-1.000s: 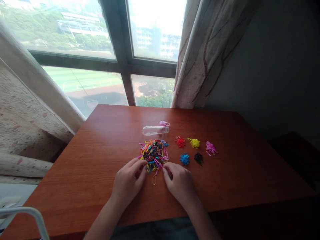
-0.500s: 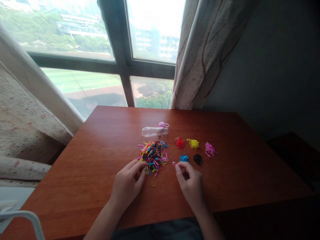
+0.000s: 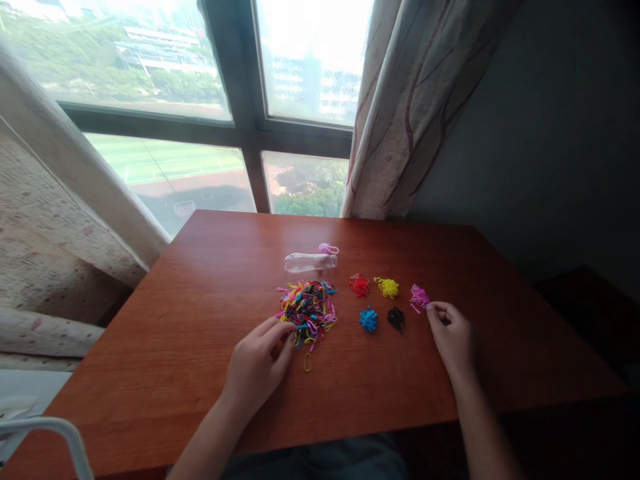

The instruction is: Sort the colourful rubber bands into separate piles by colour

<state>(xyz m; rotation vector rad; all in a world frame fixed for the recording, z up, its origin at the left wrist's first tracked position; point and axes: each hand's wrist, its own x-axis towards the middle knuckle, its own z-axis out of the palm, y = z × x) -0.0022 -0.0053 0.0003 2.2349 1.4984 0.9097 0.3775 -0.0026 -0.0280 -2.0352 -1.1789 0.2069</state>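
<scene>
A mixed pile of coloured rubber bands (image 3: pixel 307 308) lies mid-table. To its right are small sorted heaps: red (image 3: pixel 359 285), yellow (image 3: pixel 388 287), pink (image 3: pixel 419 297), blue (image 3: pixel 369 319) and black (image 3: pixel 397 319). My left hand (image 3: pixel 260 363) rests flat on the wood, fingers loosely stretched, their tips touching the mixed pile's near edge. My right hand (image 3: pixel 453 333) is out to the right, thumb and forefinger pinched together at the pink heap's right edge, on a pink rubber band that merges with the heap. A single yellow band (image 3: pixel 308 361) lies loose between the hands.
A clear plastic bottle (image 3: pixel 310 262) lies on its side behind the pile, with a pink cap or loop (image 3: pixel 329 249) beside it. The wooden table (image 3: pixel 200 313) stands against a window with curtains. A white chair rail (image 3: pixel 55 433) shows at the lower left.
My right hand picked a pink band from the mixed pile's near edge and carried it right, past the blue and black heaps, to the pink heap. My left hand stayed put.
</scene>
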